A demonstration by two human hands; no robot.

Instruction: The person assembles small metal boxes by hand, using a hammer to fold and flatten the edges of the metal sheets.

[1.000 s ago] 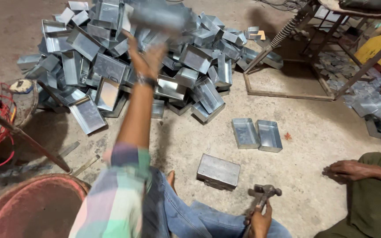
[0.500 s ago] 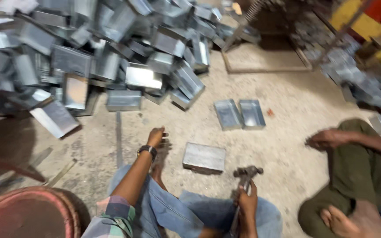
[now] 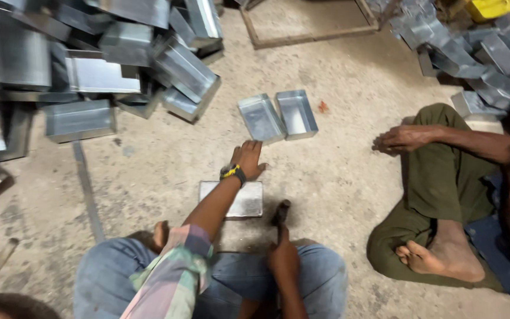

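Fingers of the left hand (image 3: pixel 248 158) lie spread and flat on the concrete floor (image 3: pixel 349 177), palm down, gripping nothing; a dark band with a yellow patch circles the wrist. Just behind that wrist, partly under the forearm, a shallow grey metal tray (image 3: pixel 244 201) rests upside down on the floor, between the hand and the person's knees. The right hand (image 3: pixel 283 255) is clenched around the handle of a hammer (image 3: pixel 281 214), whose dark head points away from the body, just beside the tray's right edge; whether the head touches the floor is hard to tell in the shadow.

Beyond the left hand's fingertips, two open rectangular tins (image 3: pixel 277 116) sit side by side, touching, hollow sides up. Farther out to the upper left, a heap of metal boxes (image 3: pixel 90 65) in the same dull silver colour lies tumbled at all angles. A second, smaller pile (image 3: pixel 479 53) fills the upper right corner, with a yellow container (image 3: pixel 494 7) at its far edge. To the right sits another person in olive trousers (image 3: pixel 444 171), one hand on a knee, a bare foot (image 3: pixel 444 260) turned toward the camera.
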